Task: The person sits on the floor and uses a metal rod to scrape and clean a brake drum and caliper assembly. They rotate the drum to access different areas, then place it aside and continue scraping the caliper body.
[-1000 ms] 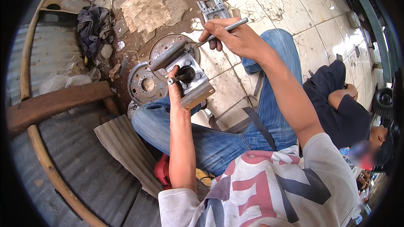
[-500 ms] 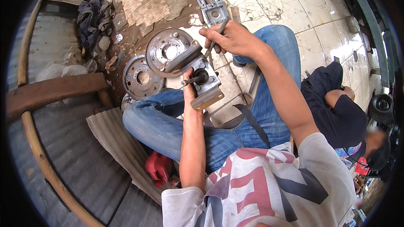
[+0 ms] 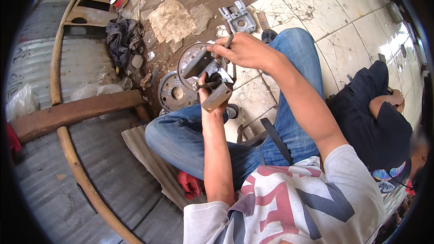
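My left hand [image 3: 209, 91] is wrapped round a grey metal bracket [image 3: 218, 97] from below, its thumb up along one side. The bracket has two upright plates and a round dark hole between them, and a bolt-like rod [image 3: 203, 85] sticks out of it toward the left. My right hand [image 3: 246, 50] is closed round a slim dark metal tool [image 3: 229, 41] beside the bracket, its fingertips close to the far plate [image 3: 199, 62]. The tool's lower end is hidden behind the fingers and bracket, so whether it touches the metal cannot be seen.
Two round metal discs [image 3: 170, 94] lie beyond my left knee. A similar grey casting [image 3: 239, 17] rests at the edge of the white tiles. Flat cardboard [image 3: 172, 20] and dark cloth [image 3: 122, 40] are farther off. Another person in dark clothes [image 3: 361, 104] sits at my right.
The bracket has tilted in my left hand, its plates now turned more toward the view. My right hand has come nearer to it with the tool. The whole view has shifted slightly.
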